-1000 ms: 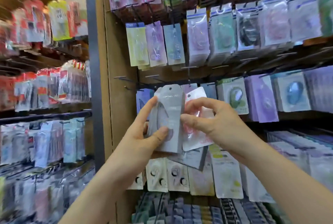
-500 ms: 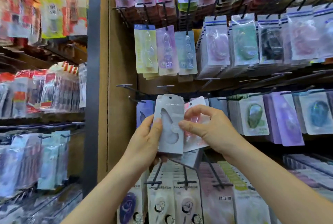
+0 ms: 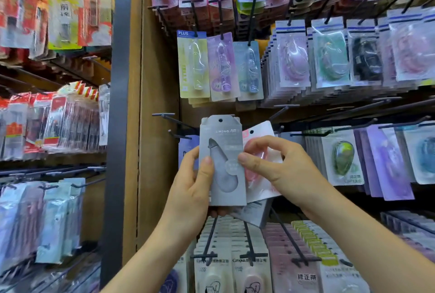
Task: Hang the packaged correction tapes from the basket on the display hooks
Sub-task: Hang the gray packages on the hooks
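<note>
your left hand (image 3: 190, 189) held the fanned packs (image 3: 261, 186); your right hand (image 3: 280, 168) had moved to pinch the grey pack (image 3: 221, 142), now level with an empty hook (image 3: 174, 119), so i think hanging came next.

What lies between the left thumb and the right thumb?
Head view: the front of the grey packet lies there. The left hand grips it; the right hand pinches the pink packet behind it.
</note>
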The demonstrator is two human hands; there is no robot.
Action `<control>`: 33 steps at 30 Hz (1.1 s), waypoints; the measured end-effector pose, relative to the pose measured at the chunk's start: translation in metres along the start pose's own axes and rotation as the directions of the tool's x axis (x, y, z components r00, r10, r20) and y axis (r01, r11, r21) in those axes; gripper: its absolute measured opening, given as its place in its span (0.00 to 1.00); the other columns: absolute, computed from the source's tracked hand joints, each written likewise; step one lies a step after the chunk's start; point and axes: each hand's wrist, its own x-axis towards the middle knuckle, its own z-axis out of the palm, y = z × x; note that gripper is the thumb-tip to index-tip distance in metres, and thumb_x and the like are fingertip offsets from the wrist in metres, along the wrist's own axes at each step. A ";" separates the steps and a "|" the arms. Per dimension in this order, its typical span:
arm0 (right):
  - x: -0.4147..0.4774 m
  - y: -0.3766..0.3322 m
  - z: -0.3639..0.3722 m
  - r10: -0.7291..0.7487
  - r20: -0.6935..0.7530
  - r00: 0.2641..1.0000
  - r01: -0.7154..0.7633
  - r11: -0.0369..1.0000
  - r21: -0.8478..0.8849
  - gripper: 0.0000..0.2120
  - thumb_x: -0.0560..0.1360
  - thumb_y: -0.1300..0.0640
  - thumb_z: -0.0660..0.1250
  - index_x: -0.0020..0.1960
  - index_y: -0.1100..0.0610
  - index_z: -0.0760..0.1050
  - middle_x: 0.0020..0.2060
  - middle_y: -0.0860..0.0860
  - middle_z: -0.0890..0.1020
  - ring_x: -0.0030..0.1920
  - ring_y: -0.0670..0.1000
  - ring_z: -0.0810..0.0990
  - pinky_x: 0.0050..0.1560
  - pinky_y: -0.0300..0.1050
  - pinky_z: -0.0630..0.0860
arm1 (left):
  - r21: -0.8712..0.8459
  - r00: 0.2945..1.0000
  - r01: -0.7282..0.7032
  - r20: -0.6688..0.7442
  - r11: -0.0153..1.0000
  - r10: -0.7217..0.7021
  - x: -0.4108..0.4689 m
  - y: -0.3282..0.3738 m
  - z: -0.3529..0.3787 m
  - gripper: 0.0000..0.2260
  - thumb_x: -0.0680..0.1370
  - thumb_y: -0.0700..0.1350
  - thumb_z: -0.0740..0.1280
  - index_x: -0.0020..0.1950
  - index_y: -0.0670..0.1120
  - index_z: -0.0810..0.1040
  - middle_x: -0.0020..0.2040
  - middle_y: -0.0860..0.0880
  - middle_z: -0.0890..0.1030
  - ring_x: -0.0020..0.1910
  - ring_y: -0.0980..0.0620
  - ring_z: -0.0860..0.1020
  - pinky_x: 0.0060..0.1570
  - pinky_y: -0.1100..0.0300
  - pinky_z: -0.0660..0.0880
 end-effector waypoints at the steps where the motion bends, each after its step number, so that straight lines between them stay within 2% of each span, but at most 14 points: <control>1: -0.002 0.002 -0.001 0.024 0.015 1.000 -0.024 1.000 0.003 0.08 0.71 0.54 0.76 0.44 0.58 0.81 0.34 0.39 0.79 0.38 0.37 0.76 0.40 0.26 0.70 | -0.012 1.000 0.009 -0.002 1.000 -0.009 -0.003 -0.002 0.001 0.11 0.81 0.50 0.58 0.62 0.51 0.73 0.41 0.53 0.84 0.33 0.55 0.81 0.25 0.64 0.74; 3: -0.007 0.006 -0.002 0.106 0.069 0.992 -0.106 0.994 0.000 0.11 0.71 0.49 0.75 0.46 0.57 0.82 0.35 0.40 0.81 0.37 0.37 0.77 0.38 0.27 0.70 | -0.064 0.999 0.051 0.015 0.997 -0.050 -0.011 -0.006 0.003 0.10 0.82 0.48 0.57 0.61 0.51 0.73 0.40 0.53 0.85 0.33 0.54 0.82 0.24 0.62 0.75; 5: -0.011 0.008 -0.002 0.205 0.152 0.967 -0.207 0.978 -0.004 0.14 0.71 0.46 0.73 0.47 0.56 0.82 0.40 0.46 0.84 0.37 0.40 0.79 0.37 0.30 0.71 | -0.113 0.991 0.133 0.042 0.985 -0.129 -0.012 -0.011 0.004 0.10 0.82 0.46 0.58 0.61 0.51 0.74 0.44 0.54 0.86 0.39 0.55 0.84 0.31 0.63 0.77; 7: -0.012 0.010 -0.002 0.296 0.207 0.933 -0.303 0.953 0.004 0.17 0.71 0.46 0.73 0.50 0.59 0.82 0.44 0.53 0.86 0.40 0.44 0.82 0.37 0.30 0.73 | -0.099 0.972 0.230 0.071 0.968 -0.224 -0.009 -0.014 0.001 0.08 0.82 0.45 0.60 0.59 0.51 0.76 0.47 0.52 0.86 0.44 0.53 0.84 0.38 0.59 0.79; 10: -0.011 0.015 -0.001 0.336 0.236 0.912 -0.340 0.940 -0.025 0.18 0.71 0.46 0.74 0.52 0.59 0.82 0.49 0.55 0.86 0.50 0.51 0.85 0.49 0.37 0.76 | 0.014 0.950 0.301 0.086 0.954 -0.301 0.003 -0.012 -0.005 0.08 0.81 0.44 0.60 0.55 0.48 0.78 0.48 0.46 0.85 0.48 0.47 0.84 0.49 0.48 0.80; 12: -0.011 0.016 0.003 0.318 0.220 0.922 -0.321 0.947 -0.021 0.12 0.73 0.49 0.73 0.53 0.55 0.83 0.49 0.52 0.86 0.53 0.52 0.84 0.57 0.44 0.76 | 0.063 0.963 0.258 0.059 0.964 -0.262 0.014 -0.007 -0.007 0.06 0.81 0.46 0.63 0.53 0.48 0.78 0.47 0.47 0.85 0.45 0.48 0.83 0.45 0.51 0.78; 14: -0.007 0.015 0.005 0.290 0.188 0.938 -0.293 0.956 -0.014 0.09 0.75 0.52 0.72 0.53 0.54 0.84 0.48 0.50 0.87 0.52 0.50 0.84 0.59 0.46 0.77 | 0.060 0.979 0.197 0.034 0.979 -0.199 0.027 -0.002 -0.006 0.07 0.80 0.50 0.65 0.54 0.48 0.79 0.47 0.48 0.85 0.44 0.49 0.84 0.43 0.55 0.79; 16: -0.002 0.013 0.004 0.268 0.178 0.947 -0.274 0.962 0.008 0.09 0.75 0.53 0.72 0.53 0.54 0.84 0.48 0.50 0.87 0.52 0.49 0.85 0.59 0.46 0.77 | 0.103 0.987 0.136 0.069 0.985 -0.144 0.038 0.002 -0.006 0.08 0.80 0.49 0.66 0.57 0.50 0.77 0.47 0.49 0.85 0.43 0.51 0.85 0.40 0.59 0.80; 19: 0.004 0.011 0.006 0.277 0.198 0.940 -0.279 0.960 -0.017 0.07 0.75 0.53 0.72 0.52 0.53 0.84 0.47 0.49 0.87 0.50 0.47 0.85 0.55 0.43 0.77 | 0.124 0.990 0.077 0.110 0.989 -0.091 0.047 0.006 -0.007 0.06 0.80 0.47 0.66 0.57 0.51 0.76 0.45 0.50 0.86 0.40 0.54 0.84 0.35 0.64 0.78; 24: 0.012 0.013 0.015 0.313 0.165 0.935 -0.301 0.949 -0.095 0.07 0.73 0.50 0.74 0.49 0.51 0.85 0.46 0.48 0.87 0.49 0.48 0.84 0.54 0.44 0.78 | 0.083 0.986 0.159 0.032 0.984 -0.162 0.065 0.005 -0.005 0.07 0.78 0.50 0.70 0.51 0.48 0.81 0.44 0.47 0.86 0.41 0.48 0.84 0.41 0.53 0.81; 26: 0.014 0.013 0.016 0.340 0.159 0.927 -0.315 0.935 -0.160 0.07 0.73 0.48 0.74 0.47 0.51 0.84 0.45 0.47 0.86 0.47 0.48 0.84 0.51 0.44 0.78 | 0.078 0.980 0.198 -0.027 0.977 -0.197 0.075 0.005 -0.005 0.02 0.76 0.44 0.70 0.45 0.47 0.82 0.40 0.48 0.85 0.39 0.48 0.82 0.36 0.55 0.79; 28: 0.015 0.015 0.016 0.363 0.159 0.918 -0.329 0.922 -0.203 0.09 0.72 0.46 0.74 0.45 0.51 0.83 0.44 0.48 0.86 0.47 0.50 0.84 0.50 0.47 0.78 | 0.073 0.975 0.214 -0.082 0.974 -0.208 0.082 0.006 -0.004 0.03 0.75 0.41 0.70 0.43 0.47 0.83 0.39 0.47 0.84 0.38 0.48 0.81 0.33 0.57 0.77; 31: 0.015 0.015 0.015 0.376 0.148 0.915 -0.351 0.921 -0.169 0.07 0.72 0.46 0.74 0.44 0.50 0.84 0.43 0.48 0.86 0.45 0.50 0.84 0.48 0.47 0.80 | 0.043 0.972 0.227 -0.069 0.973 -0.224 0.086 0.007 -0.002 0.02 0.75 0.43 0.72 0.44 0.46 0.85 0.40 0.44 0.86 0.38 0.45 0.83 0.41 0.50 0.82; 33: 0.017 0.012 0.013 0.378 0.140 0.915 -0.356 0.921 -0.156 0.08 0.72 0.46 0.74 0.46 0.50 0.84 0.45 0.50 0.86 0.47 0.52 0.84 0.47 0.47 0.80 | 0.019 0.973 0.222 -0.068 0.975 -0.220 0.088 0.007 -0.002 0.03 0.75 0.43 0.73 0.43 0.45 0.85 0.39 0.44 0.86 0.36 0.46 0.83 0.41 0.50 0.82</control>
